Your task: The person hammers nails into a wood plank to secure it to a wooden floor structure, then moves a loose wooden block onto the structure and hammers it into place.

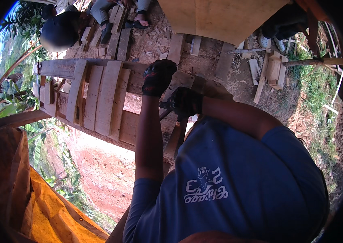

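Observation:
My left hand (pixel 159 77), in a black glove with red marks, is closed over the long wooden bench (pixel 135 73). A thin dark tip shows beside its knuckles; what the fingers hold is hidden. Closer to my body, my right hand (pixel 185 103), also in a black glove, is curled shut around a dark, narrow stick-like piece (pixel 165 114) that slants down to the left. Its kind cannot be made out. To the left of my left hand, several pale wooden boards (pixel 108 99) lie crosswise over the bench.
A large plywood sheet (pixel 220 18) is at the top. People sit at the upper left, near loose planks (pixel 119 42). A wooden block (pixel 276 71) and scraps lie on the dirt at right. An orange tarp (pixel 58 202) hangs at lower left, beside a bright earth slope (pixel 102 174).

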### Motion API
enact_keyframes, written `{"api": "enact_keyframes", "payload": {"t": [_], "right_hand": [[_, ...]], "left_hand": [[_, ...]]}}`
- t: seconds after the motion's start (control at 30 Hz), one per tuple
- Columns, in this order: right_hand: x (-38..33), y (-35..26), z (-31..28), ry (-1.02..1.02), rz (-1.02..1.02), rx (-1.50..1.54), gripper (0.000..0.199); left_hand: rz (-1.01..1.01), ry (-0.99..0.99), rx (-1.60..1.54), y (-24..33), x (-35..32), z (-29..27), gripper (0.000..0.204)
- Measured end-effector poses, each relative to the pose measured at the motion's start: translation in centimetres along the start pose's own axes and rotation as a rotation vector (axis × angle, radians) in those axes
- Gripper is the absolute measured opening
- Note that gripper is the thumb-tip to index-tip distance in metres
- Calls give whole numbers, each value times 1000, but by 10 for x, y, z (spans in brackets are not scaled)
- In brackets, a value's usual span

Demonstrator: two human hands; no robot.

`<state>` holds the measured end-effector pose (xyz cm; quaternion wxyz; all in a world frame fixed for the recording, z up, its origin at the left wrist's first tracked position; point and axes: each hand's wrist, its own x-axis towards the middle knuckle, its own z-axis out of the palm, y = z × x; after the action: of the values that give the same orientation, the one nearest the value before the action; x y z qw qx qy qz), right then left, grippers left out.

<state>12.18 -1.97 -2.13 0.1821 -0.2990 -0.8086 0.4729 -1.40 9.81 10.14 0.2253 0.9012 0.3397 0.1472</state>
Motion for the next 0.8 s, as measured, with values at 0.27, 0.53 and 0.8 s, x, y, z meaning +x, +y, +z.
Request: {"api": "enact_keyframes", "payload": {"t": [0.27,0.53,0.8], "right_hand": [[-2,-44,-4,-19,14,-626,112],[-1,-56,-11,-53,76,-521,106],[-6,-14,9,278,-284,-395,18]], "left_hand": [[-27,53,-16,-17,-9,17,23],[-188,53,-201,-15,-15,21,28],[-280,83,-392,-12,-19,30,30]]}}
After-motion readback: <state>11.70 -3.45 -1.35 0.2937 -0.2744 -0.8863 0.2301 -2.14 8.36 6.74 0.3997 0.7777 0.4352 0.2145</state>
